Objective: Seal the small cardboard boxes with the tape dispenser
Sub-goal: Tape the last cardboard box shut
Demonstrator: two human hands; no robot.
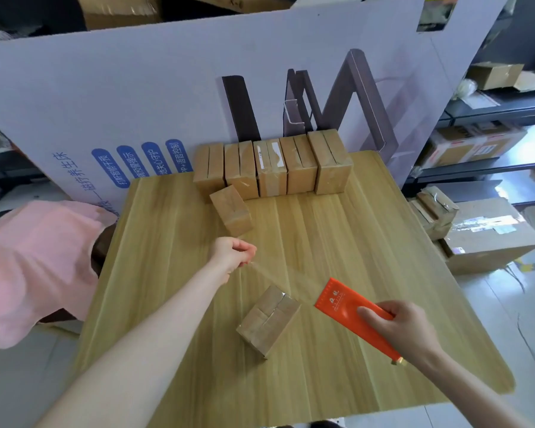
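While the right hand [399, 329] grips the orange tape dispenser [349, 307], fingers curled round its near end, the left hand [233, 253] pinches the free end of the clear tape [284, 282], stretched taut between them. Just beneath that span, nearer the dispenser, the small cardboard box [267, 319] sits flaps-up on the wooden table [352, 227]. Farther back, a lone box [230, 210] stands angled before a row of five boxes [272, 165].
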